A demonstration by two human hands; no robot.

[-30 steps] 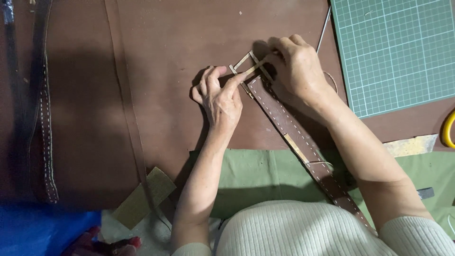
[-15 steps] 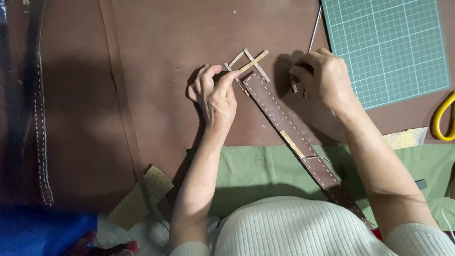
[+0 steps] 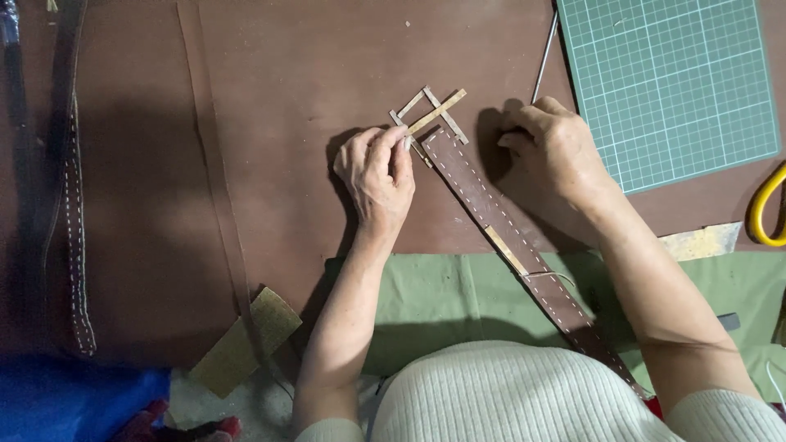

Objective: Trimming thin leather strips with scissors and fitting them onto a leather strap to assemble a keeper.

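Observation:
A long brown leather strap (image 3: 499,221) with white stitching along both edges runs diagonally from my lap up to the middle of the table. At its upper end sits a brass-coloured rectangular buckle (image 3: 430,115). My left hand (image 3: 377,176) pinches the buckle's left edge between thumb and forefinger, right at the strap's tip. My right hand (image 3: 553,151) rests just right of the strap with its fingers curled shut; I cannot see anything inside it. A thin metal rod (image 3: 544,57) lies on the table and ends at this hand's knuckles. A pale thread (image 3: 550,274) loops off the strap lower down.
The work lies on a brown leather sheet (image 3: 286,98). A green cutting mat (image 3: 671,82) is at the top right, a yellow handle (image 3: 765,209) at the right edge. Dark stitched straps (image 3: 74,245) lie at the left, a green cloth (image 3: 442,295) near me, a tan scrap (image 3: 241,340) beside it.
My right hand has left the buckle and moved right, off the strap, toward the metal rod. My left hand has stayed at the buckle's left edge.

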